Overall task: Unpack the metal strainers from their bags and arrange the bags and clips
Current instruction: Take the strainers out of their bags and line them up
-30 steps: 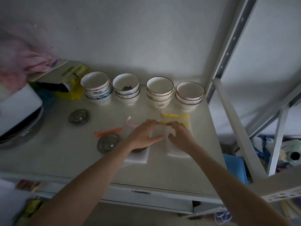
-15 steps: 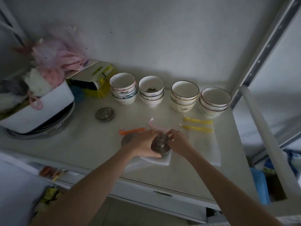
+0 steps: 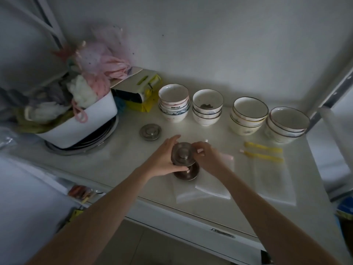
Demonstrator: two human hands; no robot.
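Note:
My left hand [image 3: 162, 159] grips a round metal strainer [image 3: 181, 154] from the left and holds it just above a second strainer [image 3: 189, 174] lying on the white counter [image 3: 124, 161]. From the right, the fingertips of my right hand [image 3: 207, 159] pinch the held strainer's rim. A third strainer [image 3: 150, 131] lies farther back on the left. Flat clear bags [image 3: 214, 188] lie under and right of my hands, with another bag [image 3: 273, 180] at the right. Two yellow clips [image 3: 262, 152] lie side by side behind that bag. My hands hide the pink and orange clips.
Several stacks of bowls [image 3: 208, 108] line the back wall. A white tub [image 3: 80, 123] stuffed with cloths sits on pans at the left, beside a yellow-and-white box [image 3: 141, 94]. A metal shelf post [image 3: 332, 92] rises at the right.
My hands left the flat bags and closed on a strainer, which now sits lifted over another one. The view has swung left.

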